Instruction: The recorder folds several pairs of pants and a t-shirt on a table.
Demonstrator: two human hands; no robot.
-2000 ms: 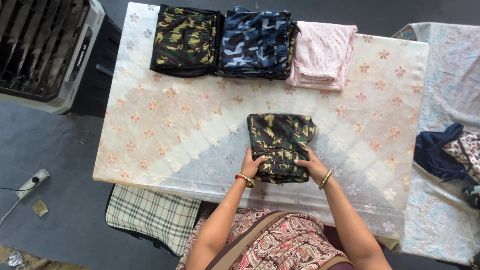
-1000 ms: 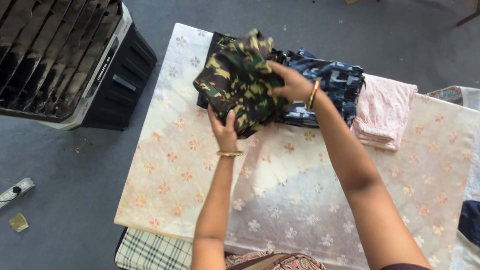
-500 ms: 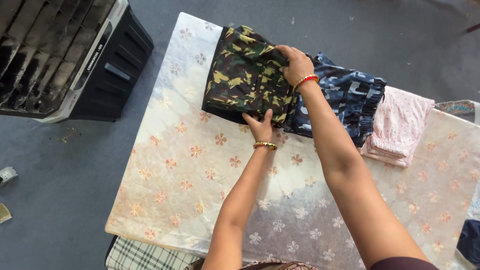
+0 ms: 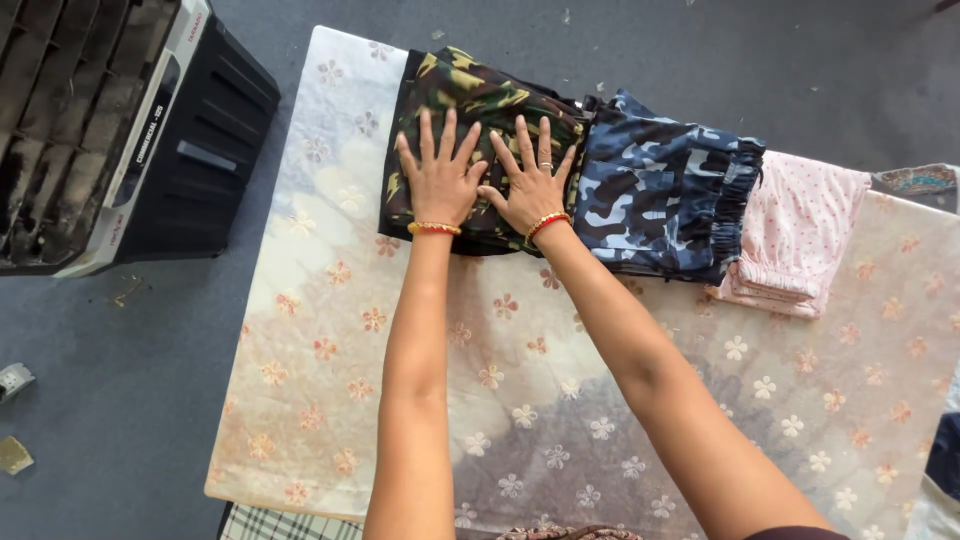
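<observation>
I see the worktop covered by a pale cloth printed with small orange and white flowers, reaching every edge I can make out. Along its far edge lie three folded piles in a row. At the far left corner sits the green camouflage pile. Touching it on the right is the blue camouflage pile. Next comes the pink dotted pile, tight against the blue one, toward the far right. The near half of the worktop shows only its flowered cloth.
</observation>
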